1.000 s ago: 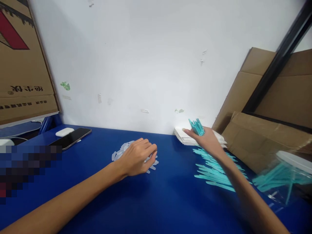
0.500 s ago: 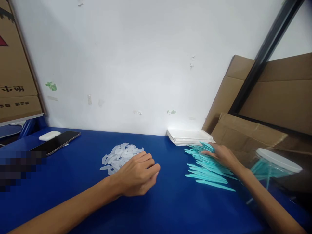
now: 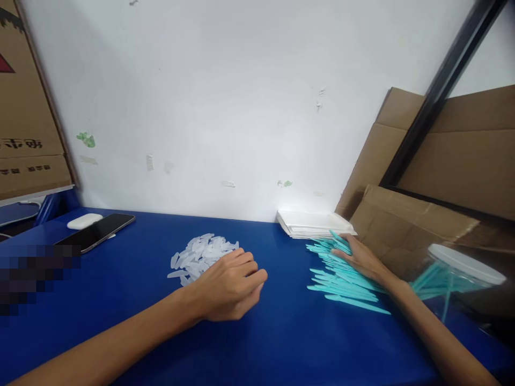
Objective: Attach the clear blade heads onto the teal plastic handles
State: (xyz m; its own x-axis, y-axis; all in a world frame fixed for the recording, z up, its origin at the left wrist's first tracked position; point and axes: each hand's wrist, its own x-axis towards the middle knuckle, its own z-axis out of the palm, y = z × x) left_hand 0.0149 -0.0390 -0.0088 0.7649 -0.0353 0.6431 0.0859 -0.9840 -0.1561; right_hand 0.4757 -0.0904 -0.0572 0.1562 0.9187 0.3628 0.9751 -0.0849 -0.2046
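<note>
My left hand (image 3: 233, 284) is closed, its fingers curled, beside a heap of small frosted white pieces (image 3: 201, 254) on the blue table (image 3: 273, 343). What it holds, if anything, is hidden. Over the back right of a spread of turquoise sticks (image 3: 346, 284), my right hand (image 3: 360, 257) has its thumb and fingers apart. One stick (image 3: 338, 237) slants up by its fingertips; whether the hand grips it is unclear.
Stacked white trays (image 3: 314, 224) lie against the wall. At the right stands a clear tub (image 3: 454, 284) of turquoise sticks with a white rim, before cardboard (image 3: 410, 214). A phone (image 3: 96, 233) and a white case (image 3: 84, 221) lie at the left.
My right hand has its thumb and fingers more apart, and a stick by its fingertips now slants up. My left hand keeps its curled pose. The view has shifted slightly.
</note>
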